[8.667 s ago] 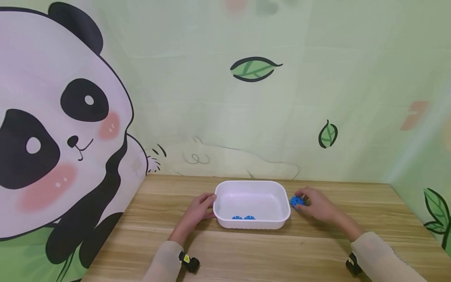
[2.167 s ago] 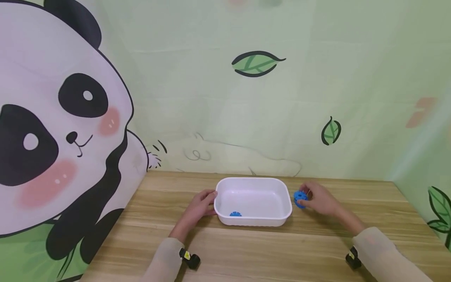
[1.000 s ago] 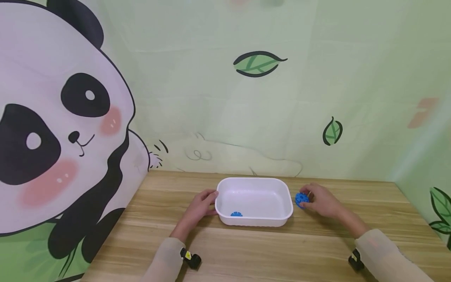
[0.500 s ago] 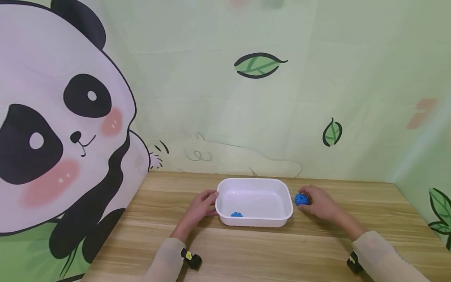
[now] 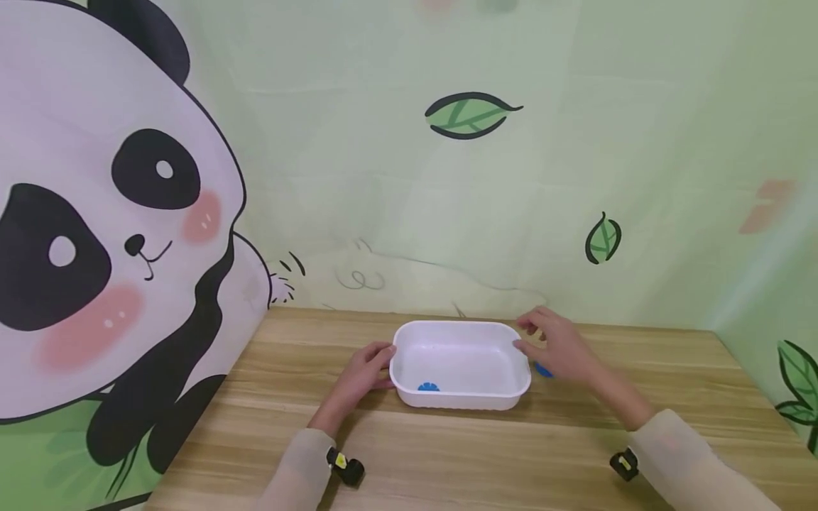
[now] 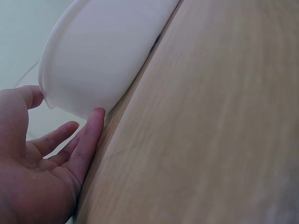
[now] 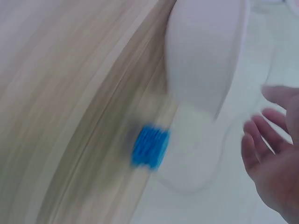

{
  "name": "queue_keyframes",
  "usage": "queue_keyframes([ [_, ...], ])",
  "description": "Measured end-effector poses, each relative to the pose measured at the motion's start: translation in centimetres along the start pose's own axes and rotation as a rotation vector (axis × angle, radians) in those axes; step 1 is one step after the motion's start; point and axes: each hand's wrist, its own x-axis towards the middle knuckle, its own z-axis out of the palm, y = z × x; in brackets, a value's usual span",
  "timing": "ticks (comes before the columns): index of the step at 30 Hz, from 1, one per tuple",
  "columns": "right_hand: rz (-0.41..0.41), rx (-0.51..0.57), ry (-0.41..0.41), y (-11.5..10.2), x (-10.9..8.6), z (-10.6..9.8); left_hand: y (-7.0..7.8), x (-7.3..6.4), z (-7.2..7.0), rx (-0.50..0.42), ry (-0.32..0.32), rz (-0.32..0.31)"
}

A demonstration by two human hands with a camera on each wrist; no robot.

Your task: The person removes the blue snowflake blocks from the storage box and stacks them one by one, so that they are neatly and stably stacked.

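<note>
A white plastic basin (image 5: 460, 401) stands on the table, with a blue notched disc (image 5: 428, 387) inside near its front wall. My left hand (image 5: 361, 372) holds the basin's left end; in the left wrist view the thumb is at the rim and the fingers lie along the outer wall. My right hand (image 5: 554, 348) hovers at the basin's right rim, fingers apart and nothing between them. Beneath it a stack of blue notched discs (image 7: 150, 147) sits on the table beside the basin, mostly hidden by the hand in the head view.
The wooden table (image 5: 447, 461) meets a pale green backdrop (image 5: 358, 177) behind the basin. A large printed panda (image 5: 128, 234) covers the left side. Black wrist cameras are strapped to both sleeves.
Earlier a second blue disc lay in the basin, and my right hand held blue discs. Now it has let go of the stack and moved up and left toward the basin's rim.
</note>
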Motion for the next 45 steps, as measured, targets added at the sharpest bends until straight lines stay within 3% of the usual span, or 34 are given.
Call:
queue_keyframes([
  [5,-0.097,0.056,-0.216,-3.0,1.2,2.0,0.1,-0.1,-0.1,-0.014,-0.012,0.007],
  [9,-0.141,0.117,-0.292,-3.9,2.4,3.8,0.1,0.0,-0.1,-0.017,-0.013,0.010],
  [14,-0.107,0.209,-0.372,-4.1,3.7,6.0,0.0,0.1,-0.2,-0.008,-0.011,0.007],
  [20,-0.025,0.224,-0.515,-4.3,4.7,8.6,-0.3,0.2,-0.2,-0.007,-0.016,0.007],
  [30,-0.109,0.252,-0.539,-5.3,5.9,11.4,-0.1,0.2,-0.2,-0.005,-0.018,0.006],
  [45,-0.163,0.203,-0.564,-5.8,7.1,12.9,-0.3,0.2,-0.2,-0.001,-0.019,0.011],
])
